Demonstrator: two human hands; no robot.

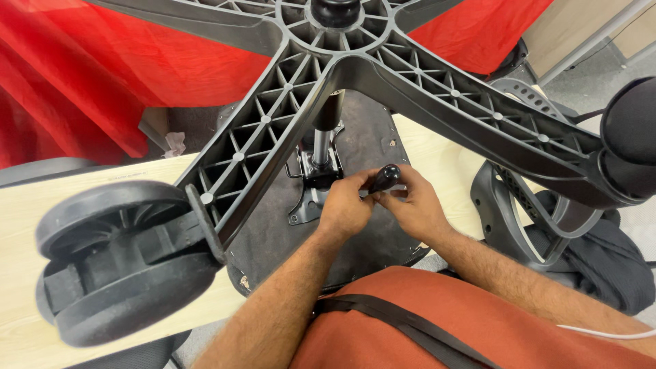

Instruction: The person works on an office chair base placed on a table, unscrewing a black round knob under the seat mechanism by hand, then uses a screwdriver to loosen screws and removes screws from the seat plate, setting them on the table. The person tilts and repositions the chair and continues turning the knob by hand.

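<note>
An office chair lies upside down on a pale wooden table [75, 184]. Its black star base [342, 65] fills the top of the head view, and the gas cylinder [326, 130] runs down to the metal seat mechanism [311, 188] on the dark seat underside [369, 143]. My left hand [344, 210] and my right hand [413, 205] meet over the seat underside. Both grip a black lever knob [385, 178] beside the mechanism. The lever's shaft is hidden by my fingers.
A black caster wheel [116, 263] looms at the near left, another [632, 147] at the right edge. A grey armrest frame [526, 212] sits right of my hands. Red cloth [102, 75] hangs behind. My orange shirt with a black strap [410, 324] is below.
</note>
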